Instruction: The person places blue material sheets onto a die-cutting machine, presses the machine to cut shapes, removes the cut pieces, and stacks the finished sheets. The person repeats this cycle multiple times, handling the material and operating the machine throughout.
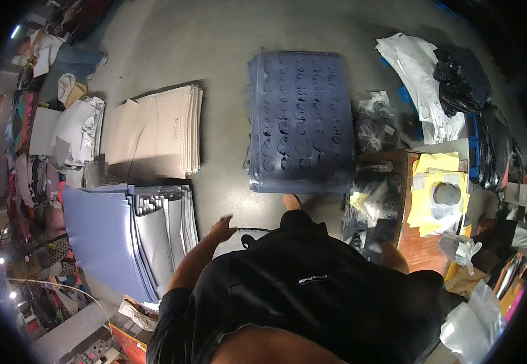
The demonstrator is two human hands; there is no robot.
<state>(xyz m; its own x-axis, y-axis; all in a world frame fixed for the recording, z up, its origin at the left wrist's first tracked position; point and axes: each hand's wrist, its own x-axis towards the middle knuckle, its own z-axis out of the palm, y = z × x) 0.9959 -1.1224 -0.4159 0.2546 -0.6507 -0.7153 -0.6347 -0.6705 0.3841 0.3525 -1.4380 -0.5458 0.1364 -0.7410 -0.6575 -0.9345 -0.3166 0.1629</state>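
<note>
My left hand point(220, 230) is held out over the floor with its fingers spread and nothing in them. It is nearest to the stack of silver-grey and blue sheets point(103, 227) on the left. My right hand point(391, 252) is low beside the wooden table, against a dark flat piece point(380, 235); its fingers are mostly hidden, so a grip cannot be made out. Ahead of my feet lies a pile of dark blue sheets point(306, 130) with rows of curved cuts. Neither hand touches that pile.
A stack of beige sheets point(148, 133) lies on the floor at the left. On the right, a brown wooden table point(418, 246) carries yellow sheets point(424, 212) and a clear bag of dark round pieces point(446, 194). White cut sheets point(418, 79) and black bags point(457, 85) lie beyond.
</note>
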